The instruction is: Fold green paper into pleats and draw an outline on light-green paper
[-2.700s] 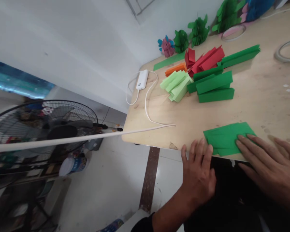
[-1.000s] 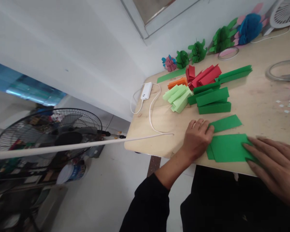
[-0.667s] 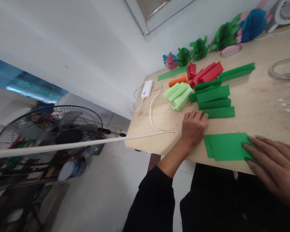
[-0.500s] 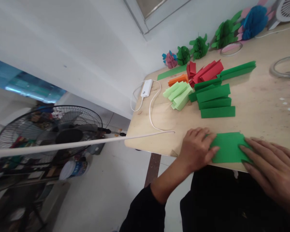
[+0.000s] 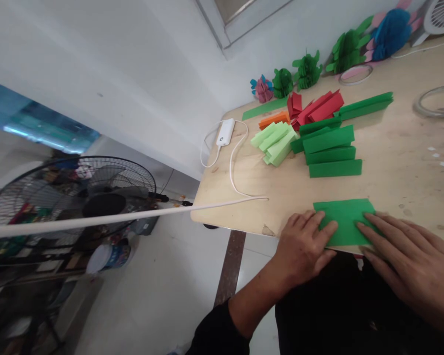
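Note:
A green sheet of paper (image 5: 346,224) lies at the near edge of the table between my two hands. My left hand (image 5: 305,239) rests on its left side with the fingers laid on the paper and the thumb apart, over the table's edge. Stretched flat, the fingers of my right hand (image 5: 407,246) press on the paper's right side. Just beyond it are folded dark green paper strips (image 5: 335,167), with folded light green strips (image 5: 276,140) to their left.
Behind lie folded red strips (image 5: 320,108) and orange strips (image 5: 276,119). Paper figures, including a blue one (image 5: 391,34), line the wall. A white power bank (image 5: 226,132) has a cable (image 5: 163,213) crossing the table's left edge. A black standing fan (image 5: 107,197) is at left.
My left thumb has slid off the paper towards me, over the table edge. The left fingers sit slightly lower on the sheet, and more of its upper left corner shows.

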{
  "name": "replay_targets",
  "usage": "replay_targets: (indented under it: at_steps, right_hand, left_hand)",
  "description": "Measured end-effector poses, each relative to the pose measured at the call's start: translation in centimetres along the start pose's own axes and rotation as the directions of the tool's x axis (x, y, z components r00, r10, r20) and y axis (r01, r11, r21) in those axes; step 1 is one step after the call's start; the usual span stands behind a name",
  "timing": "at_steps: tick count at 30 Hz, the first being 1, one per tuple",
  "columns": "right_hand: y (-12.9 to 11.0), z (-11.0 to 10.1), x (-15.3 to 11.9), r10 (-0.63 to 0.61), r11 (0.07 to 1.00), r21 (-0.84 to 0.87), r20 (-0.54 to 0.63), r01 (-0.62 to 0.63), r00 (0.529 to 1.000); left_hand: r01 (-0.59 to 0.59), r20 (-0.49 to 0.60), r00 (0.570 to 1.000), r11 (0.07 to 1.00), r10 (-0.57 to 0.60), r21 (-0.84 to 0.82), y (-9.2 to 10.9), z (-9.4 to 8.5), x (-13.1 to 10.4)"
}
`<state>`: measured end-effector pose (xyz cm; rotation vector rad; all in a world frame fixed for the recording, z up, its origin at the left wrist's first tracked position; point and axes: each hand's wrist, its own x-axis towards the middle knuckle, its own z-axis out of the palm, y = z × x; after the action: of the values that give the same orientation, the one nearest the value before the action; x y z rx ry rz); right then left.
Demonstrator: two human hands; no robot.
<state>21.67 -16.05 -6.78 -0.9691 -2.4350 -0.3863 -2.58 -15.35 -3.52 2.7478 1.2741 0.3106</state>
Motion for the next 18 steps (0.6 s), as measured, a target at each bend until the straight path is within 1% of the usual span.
replay_targets:
  at_steps: [3, 7, 9, 12, 14, 16, 18]
  right_hand:
    - [-0.1, 0.1, 0.3, -0.013, 1.000, 0.002, -0.004, 0.013, 1.000]
    - [-0.4, 0.2, 0.6, -0.004, 1.000, 0.023, -0.005, 0.004, 1.000]
    - [-0.4, 0.1, 0.6, 0.016, 0.999, 0.041, 0.001, -0.016, 1.000]
    - [-0.4, -0.2, 0.5, 0.026, 0.997, 0.069, -0.003, -0.026, 1.000]
    - [-0.2, -0.3, 0.4, 0.024, 0.995, 0.093, -0.006, -0.023, 1.000]
    - [0.1, -0.3, 0.5, 0.027, 0.993, 0.115, -0.020, -0.024, 0.999]
    - [0.5, -0.4, 0.7, 0.027, 0.990, 0.142, -0.033, -0.022, 0.999]
  left_hand:
    - [0.009, -0.002, 1.000, 1.000, -0.009, 0.008, -0.4, 0.4, 0.3]
    - [-0.024, 0.068, 0.998, 0.998, 0.020, 0.059, -0.8, 0.7, 0.9]
    - [-0.046, 0.079, 0.996, 0.997, 0.040, 0.069, -0.9, 0.6, 0.9]
    - [-0.096, 0.058, 0.994, 0.994, 0.093, 0.059, -1.1, 0.4, 0.5]
    - [-0.120, 0.023, 0.993, 0.992, 0.119, 0.031, -1.2, 0.3, 0.3]
    - [-0.109, -0.014, 0.994, 0.994, 0.109, -0.017, -1.3, 0.3, 0.2]
    - [-0.068, -0.035, 0.997, 0.993, 0.065, -0.095, -1.5, 0.3, 0.3]
